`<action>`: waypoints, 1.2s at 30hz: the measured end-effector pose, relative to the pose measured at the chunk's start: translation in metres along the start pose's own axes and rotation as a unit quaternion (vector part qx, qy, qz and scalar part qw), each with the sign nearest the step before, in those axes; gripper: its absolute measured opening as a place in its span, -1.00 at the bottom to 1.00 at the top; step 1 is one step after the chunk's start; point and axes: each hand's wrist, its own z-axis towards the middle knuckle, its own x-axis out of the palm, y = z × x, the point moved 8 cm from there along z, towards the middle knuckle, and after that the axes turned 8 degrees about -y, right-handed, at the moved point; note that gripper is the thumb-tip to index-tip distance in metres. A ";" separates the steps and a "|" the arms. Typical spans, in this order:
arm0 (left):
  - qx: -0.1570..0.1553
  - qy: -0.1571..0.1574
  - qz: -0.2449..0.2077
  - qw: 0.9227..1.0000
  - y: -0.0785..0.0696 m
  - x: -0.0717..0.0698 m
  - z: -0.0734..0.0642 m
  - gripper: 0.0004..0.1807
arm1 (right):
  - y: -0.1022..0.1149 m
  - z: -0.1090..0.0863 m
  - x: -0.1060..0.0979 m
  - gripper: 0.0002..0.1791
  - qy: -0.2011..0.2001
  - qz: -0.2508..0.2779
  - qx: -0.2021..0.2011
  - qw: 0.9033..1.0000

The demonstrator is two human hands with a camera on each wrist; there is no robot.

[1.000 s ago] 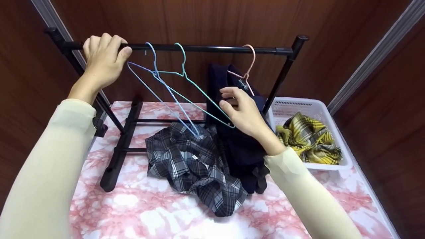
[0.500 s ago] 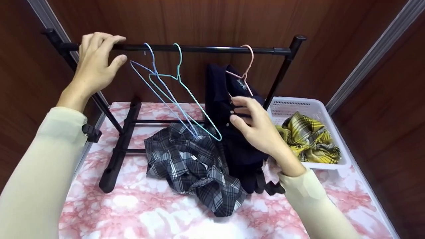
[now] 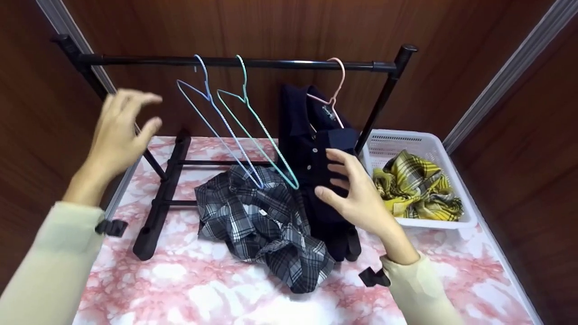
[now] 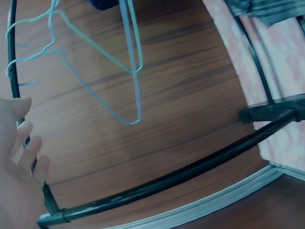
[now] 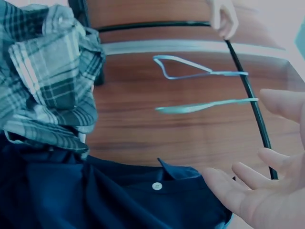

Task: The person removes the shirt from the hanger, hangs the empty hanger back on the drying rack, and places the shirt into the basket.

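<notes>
My left hand [image 3: 118,131] is off the rack's black top rail [image 3: 158,60], in the air below its left end. Its fingers are loosely bent and hold nothing. To its right a blue hanger [image 3: 230,128] and a teal hanger [image 3: 266,133] hang bare from the rail. My right hand [image 3: 361,198] hovers in front of a navy buttoned shirt [image 3: 295,122] on a pink hanger [image 3: 333,101], with thumb and fingers apart; whether it touches the cloth I cannot tell. A crumpled grey plaid shirt [image 3: 244,216] lies at the rack's foot, against the navy shirt.
A white plastic basket [image 3: 469,216] stands right of the rack, holding yellow plaid cloth [image 3: 417,180]. Black base bars [image 3: 156,221] support the rack on a pink-and-white marbled surface [image 3: 180,289]. Brown wood-look panels [image 3: 271,27] rise behind and at both sides.
My left hand has let go of the rail and moved down. My right hand has drawn away from the teal hanger, down and right. The teal hanger has swung on the rail.
</notes>
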 end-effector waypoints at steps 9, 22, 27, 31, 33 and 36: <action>-0.063 0.102 -0.012 0.993 0.023 0.035 -0.070 -0.43 | -0.022 -0.027 0.011 0.04 0.004 0.019 0.028 0.999; -0.120 0.209 -0.043 0.969 0.035 0.112 -0.146 -0.08 | -0.066 -0.073 0.056 0.21 0.012 -0.022 0.052 0.998; -0.150 0.241 -0.052 0.957 0.038 0.142 -0.160 0.09 | -0.082 -0.090 0.077 0.28 0.026 -0.046 0.068 0.996; -0.146 0.253 -0.053 0.955 0.035 0.162 -0.163 0.19 | -0.090 -0.102 0.091 0.32 0.028 -0.068 0.066 0.995; -0.143 0.258 -0.048 0.954 0.033 0.170 -0.163 0.23 | -0.093 -0.106 0.098 0.35 0.025 -0.080 0.066 0.994; -0.148 0.268 -0.039 0.951 0.033 0.182 -0.165 0.29 | -0.099 -0.112 0.109 0.41 0.026 -0.097 0.070 0.992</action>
